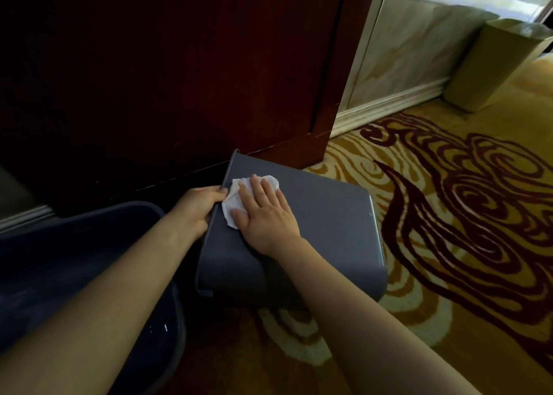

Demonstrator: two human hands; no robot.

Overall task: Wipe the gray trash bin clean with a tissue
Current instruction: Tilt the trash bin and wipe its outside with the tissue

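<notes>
The gray trash bin (329,224) lies on its side on the patterned carpet, its rim toward the left. My left hand (194,209) grips that rim at its far upper part. My right hand (266,215) lies flat, fingers spread, on the bin's upward-facing side near the rim. Under its fingers is a crumpled white tissue (236,203), pressed against the gray surface. Part of the tissue is hidden beneath the palm.
A second dark bin (74,260) stands at the left, under my left forearm. A dark wooden door or cabinet (179,65) rises right behind the bins. A tan bin (493,65) stands at the far right by the marble wall and window.
</notes>
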